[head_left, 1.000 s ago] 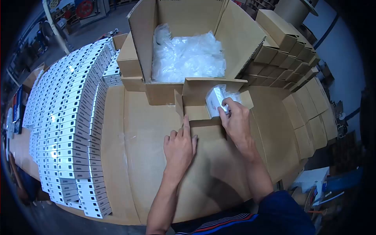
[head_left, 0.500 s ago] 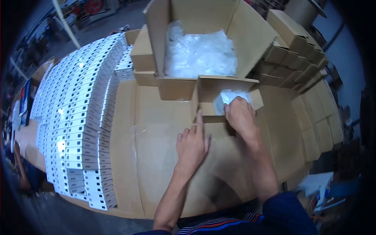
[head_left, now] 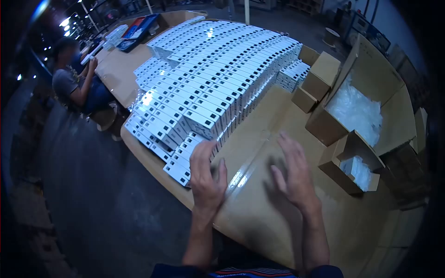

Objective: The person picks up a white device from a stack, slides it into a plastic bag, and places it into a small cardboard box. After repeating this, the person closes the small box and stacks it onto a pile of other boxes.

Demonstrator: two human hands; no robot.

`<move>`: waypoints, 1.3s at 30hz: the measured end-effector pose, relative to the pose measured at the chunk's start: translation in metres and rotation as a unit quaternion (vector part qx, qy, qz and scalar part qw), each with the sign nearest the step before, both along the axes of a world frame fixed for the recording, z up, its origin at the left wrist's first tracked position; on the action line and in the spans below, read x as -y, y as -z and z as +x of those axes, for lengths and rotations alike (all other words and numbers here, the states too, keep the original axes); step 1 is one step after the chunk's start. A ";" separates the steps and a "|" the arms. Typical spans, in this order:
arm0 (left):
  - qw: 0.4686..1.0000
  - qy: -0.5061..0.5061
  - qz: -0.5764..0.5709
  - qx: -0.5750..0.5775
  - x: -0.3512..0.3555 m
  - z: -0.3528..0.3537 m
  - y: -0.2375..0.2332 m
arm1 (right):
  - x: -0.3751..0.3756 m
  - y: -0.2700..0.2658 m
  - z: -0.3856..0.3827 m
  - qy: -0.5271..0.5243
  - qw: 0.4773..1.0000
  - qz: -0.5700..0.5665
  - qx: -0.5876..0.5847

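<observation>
Many small white boxes (head_left: 218,83) are stacked in long rows on the table (head_left: 255,208), and this white stack is taken as the landmark. By its near end, the left hand (head_left: 206,183) is held with the thumb apart from the fingers. Whether the boxes are touched by it cannot be told. To the right of the stack, the right hand (head_left: 299,185) is held over the brown table top, with its thumb spread too. Nothing is seen pinched by either hand.

If a white box is handled, it is best held by its two long sides, thumb on one side and fingers on the other. Only a soft squeeze seems needed, as thin card could be dented. It is best slid out from the near end, straight and slow, so that the boxes next to it are not knocked over.

Farther right of the stack, a small carton (head_left: 334,173) is seen with clear plastic and something white (head_left: 356,167) inside. Past it from the stack's near end, a big open carton (head_left: 320,128) is half filled with clear plastic bags (head_left: 357,113). Beyond the stack's left side, a person (head_left: 69,85) is seated, near a blue tray (head_left: 144,30).
</observation>
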State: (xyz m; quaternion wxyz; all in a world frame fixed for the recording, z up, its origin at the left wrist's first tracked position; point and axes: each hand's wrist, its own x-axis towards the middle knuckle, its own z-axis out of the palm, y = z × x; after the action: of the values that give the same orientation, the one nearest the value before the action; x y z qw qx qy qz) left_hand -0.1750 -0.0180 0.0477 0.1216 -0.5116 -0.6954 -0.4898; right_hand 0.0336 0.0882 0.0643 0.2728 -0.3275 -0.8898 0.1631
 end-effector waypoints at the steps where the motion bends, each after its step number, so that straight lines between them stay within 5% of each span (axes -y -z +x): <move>1: 1.000 0.002 -0.003 -0.013 0.000 -0.016 0.000 | -0.001 -0.001 -0.020 -0.045 0.999 0.023 0.019; 8: 0.990 0.011 -0.070 -0.124 -0.014 -0.065 -0.009 | -0.019 -0.006 -0.118 -0.111 0.987 0.111 0.026; 22: 0.986 -0.001 -0.044 -0.163 -0.007 -0.067 -0.013 | -0.029 -0.005 -0.128 -0.103 0.990 0.092 0.042; 26: 0.981 -0.014 -0.062 -0.182 0.018 -0.057 -0.017 | -0.015 -0.022 -0.097 -0.094 0.995 0.028 -0.033; 29: 0.991 0.024 -0.002 -0.132 0.029 -0.029 -0.009 | 0.001 -0.025 -0.049 -0.111 0.976 -0.162 -0.090; 32: 0.984 0.129 0.061 -0.107 0.022 0.010 -0.006 | 0.009 -0.065 -0.002 -0.144 0.842 -0.516 -0.068; 36: 0.967 0.209 0.081 -0.123 -0.008 0.063 -0.006 | 0.010 -0.028 0.038 -0.187 0.768 -0.521 -0.322; 39: 0.946 0.310 0.058 -0.074 -0.036 0.103 -0.033 | -0.002 -0.023 0.074 -0.114 0.819 -0.397 -0.397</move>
State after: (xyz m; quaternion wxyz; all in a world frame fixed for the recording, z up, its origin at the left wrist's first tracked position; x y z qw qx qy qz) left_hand -0.0725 0.0178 0.0805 0.0441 -0.7287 -0.4614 -0.5041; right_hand 0.1072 0.0905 0.0877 0.4282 -0.2102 -0.5935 0.6482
